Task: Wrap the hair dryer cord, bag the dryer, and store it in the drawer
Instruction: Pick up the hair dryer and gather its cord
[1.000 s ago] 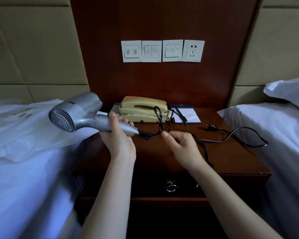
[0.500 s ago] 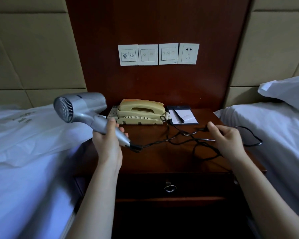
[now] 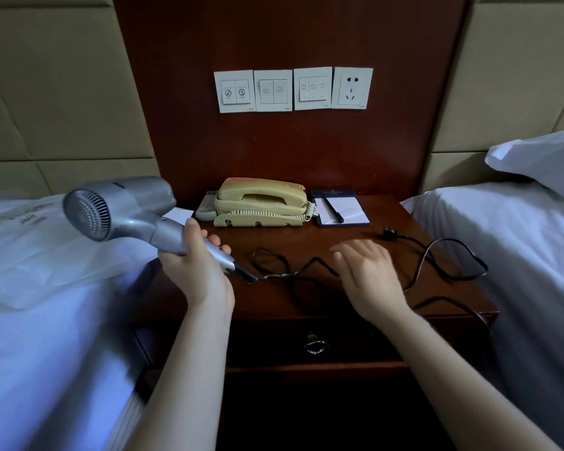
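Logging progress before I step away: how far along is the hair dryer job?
Nothing is finished yet. In hand: the left hand grips the hair dryer by its handle; the right hand is over the cord, which lies loose across the nightstand; grip unclear. Left: wrapping, bagging in the white bag on the bed, and storing it in the closed drawer.

Both bare arms reach forward, side by side. The left hand [image 3: 197, 265] has its fingers and thumb curled round the handle of the hair dryer [image 3: 124, 211] and holds it up in the air. The right hand [image 3: 367, 275] is palm down, low over the surface [image 3: 290, 239], with its fingers out and a bit spread. It looks blurry.
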Tool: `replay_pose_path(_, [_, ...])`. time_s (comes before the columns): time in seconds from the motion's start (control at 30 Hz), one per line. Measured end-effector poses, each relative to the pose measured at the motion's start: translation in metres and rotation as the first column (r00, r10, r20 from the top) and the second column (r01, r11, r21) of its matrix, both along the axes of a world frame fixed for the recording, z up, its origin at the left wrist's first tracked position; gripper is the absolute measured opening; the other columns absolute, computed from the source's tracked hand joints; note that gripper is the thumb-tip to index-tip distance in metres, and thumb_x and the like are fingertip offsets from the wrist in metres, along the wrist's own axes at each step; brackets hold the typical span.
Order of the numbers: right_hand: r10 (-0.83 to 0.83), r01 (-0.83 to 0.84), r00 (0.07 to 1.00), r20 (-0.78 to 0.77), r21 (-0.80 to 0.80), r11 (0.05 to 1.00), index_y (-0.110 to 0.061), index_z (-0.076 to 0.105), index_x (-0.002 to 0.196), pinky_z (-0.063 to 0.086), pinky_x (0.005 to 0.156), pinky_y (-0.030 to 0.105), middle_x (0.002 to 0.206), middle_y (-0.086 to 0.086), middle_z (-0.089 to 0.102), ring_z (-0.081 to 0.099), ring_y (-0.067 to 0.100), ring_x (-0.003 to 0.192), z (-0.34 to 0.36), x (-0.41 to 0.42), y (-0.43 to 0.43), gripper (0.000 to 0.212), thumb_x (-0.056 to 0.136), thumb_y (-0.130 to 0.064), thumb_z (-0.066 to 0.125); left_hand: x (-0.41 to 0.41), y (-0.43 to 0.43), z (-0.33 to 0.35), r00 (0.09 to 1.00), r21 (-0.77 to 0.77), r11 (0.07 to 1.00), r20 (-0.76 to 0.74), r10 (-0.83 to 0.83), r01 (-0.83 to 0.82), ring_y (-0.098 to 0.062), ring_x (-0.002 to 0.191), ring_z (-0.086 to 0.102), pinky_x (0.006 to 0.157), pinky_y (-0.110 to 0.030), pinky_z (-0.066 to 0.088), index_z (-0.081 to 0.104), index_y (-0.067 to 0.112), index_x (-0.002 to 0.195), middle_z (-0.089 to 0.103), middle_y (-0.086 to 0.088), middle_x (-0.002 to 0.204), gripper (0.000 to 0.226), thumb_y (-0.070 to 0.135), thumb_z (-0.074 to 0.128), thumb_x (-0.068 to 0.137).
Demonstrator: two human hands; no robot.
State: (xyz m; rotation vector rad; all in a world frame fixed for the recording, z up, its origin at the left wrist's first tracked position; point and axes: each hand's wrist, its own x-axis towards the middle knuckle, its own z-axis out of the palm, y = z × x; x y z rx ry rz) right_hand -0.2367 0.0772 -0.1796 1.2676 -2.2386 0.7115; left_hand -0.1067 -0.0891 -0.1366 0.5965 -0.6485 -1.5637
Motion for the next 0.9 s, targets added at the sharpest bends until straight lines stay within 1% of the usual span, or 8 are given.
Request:
replay_pose_path(0.13, [0.138,-0.14,0.973,0.186,0.001,0.99,-0.013,0.058,0.118,0.046,0.078,0.033,0.099,0.004,0.066,0.06,0.024,0.092,-0.007,0.014,-0.011,0.039,0.092,-0.041,0.049,-0.003,0.002,-0.001,0.999,0.031,0.999,-0.039,0.038,-0.037,-0.01,0.051,0.05,0.046,-0.024,0.04,0.042,0.01,0.096,0.05,-0.005,0.075,0.016,0.016,0.056,0.09])
replay_pose_path(0.27, [0.193,-0.14,0.933,0.302,-0.19,0.972,-0.013,0.06,0.089,0.05,0.062,0.039,0.074,0.001,0.064,0.061,0.019,0.068,-0.002,0.005,-0.009,0.014,0.091,-0.026,0.056,0.0,-0.002,0.0,0.997,0.049,0.998,-0.054,0.048,-0.046,-0.013,0.053,0.048,0.045,-0.024,0.039,0.042,0.01,0.085,0.049,-0.004,0.072,0.015,0.015,0.055,0.091])
replay_pose_path(0.4, [0.372,-0.338,0.794,0.481,-0.16,0.927,-0.016,0.059,0.067,0.03,0.049,0.018,0.052,-0.011,0.045,0.037,0.001,0.049,0.025,-0.001,0.004,0.025,0.089,-0.027,0.06,0.007,-0.014,-0.001,1.0,0.04,0.999,-0.004,0.03,-0.03,-0.013,0.051,0.047,0.044,-0.023,0.038,0.044,0.012,0.083,0.048,-0.003,0.069,0.013,0.014,0.055,0.09])
replay_pose_path(0.57, [0.395,-0.432,0.754,0.524,-0.057,0.9,-0.021,0.063,0.066,0.03,0.052,0.029,0.056,0.0,0.046,0.038,0.014,0.052,0.037,-0.005,0.014,0.029,0.089,-0.037,0.053,0.014,-0.022,-0.002,0.97,-0.111,0.991,0.235,-0.052,0.08,-0.011,0.048,0.05,0.042,-0.022,0.04,0.047,0.009,0.089,0.051,-0.003,0.07,0.011,0.015,0.056,0.091])
replay_pose_path(0.67, [0.329,-0.38,0.838,0.435,0.034,0.924,-0.019,0.062,0.067,0.035,0.052,0.033,0.055,0.001,0.049,0.044,0.018,0.051,0.042,-0.005,0.015,0.031,0.091,-0.036,0.053,0.017,-0.02,0.0,0.894,-0.242,0.944,0.436,-0.102,0.226,-0.008,0.042,0.05,0.039,-0.022,0.04,0.047,0.013,0.087,0.051,-0.003,0.069,0.012,0.016,0.059,0.09])
replay_pose_path(0.73, [0.251,-0.289,0.933,0.258,0.119,0.95,-0.015,0.058,0.067,0.038,0.053,0.035,0.056,0.003,0.052,0.051,0.021,0.056,0.042,-0.003,0.014,0.038,0.091,-0.044,0.05,0.018,-0.016,0.002,0.811,-0.3,0.878,0.565,-0.151,0.373,-0.008,0.039,0.048,0.037,-0.021,0.039,0.047,0.018,0.084,0.05,-0.004,0.069,0.014,0.015,0.059,0.09])
replay_pose_path(0.83, [0.153,-0.153,0.988,0.007,0.14,0.978,-0.015,0.044,0.057,0.027,0.044,0.026,0.049,0.002,0.043,0.046,0.021,0.05,0.043,0.0,0.015,0.053,0.086,-0.059,0.04,0.019,-0.009,0.003,0.625,-0.306,0.767,0.765,-0.154,0.564,-0.011,0.042,0.046,0.037,-0.022,0.039,0.049,0.014,0.094,0.05,-0.006,0.072,0.013,0.017,0.061,0.089])
replay_pose_path(0.9, [0.114,-0.109,0.992,-0.06,0.083,0.991,-0.021,0.027,0.05,0.019,0.042,0.022,0.042,-0.002,0.029,0.033,0.015,0.042,0.047,-0.002,0.017,0.052,0.087,-0.054,0.04,0.019,-0.003,0.002,0.524,-0.278,0.691,0.834,-0.171,0.667,-0.013,0.044,0.045,0.037,-0.022,0.037,0.05,0.013,0.104,0.05,-0.006,0.074,0.019,0.019,0.061,0.089])
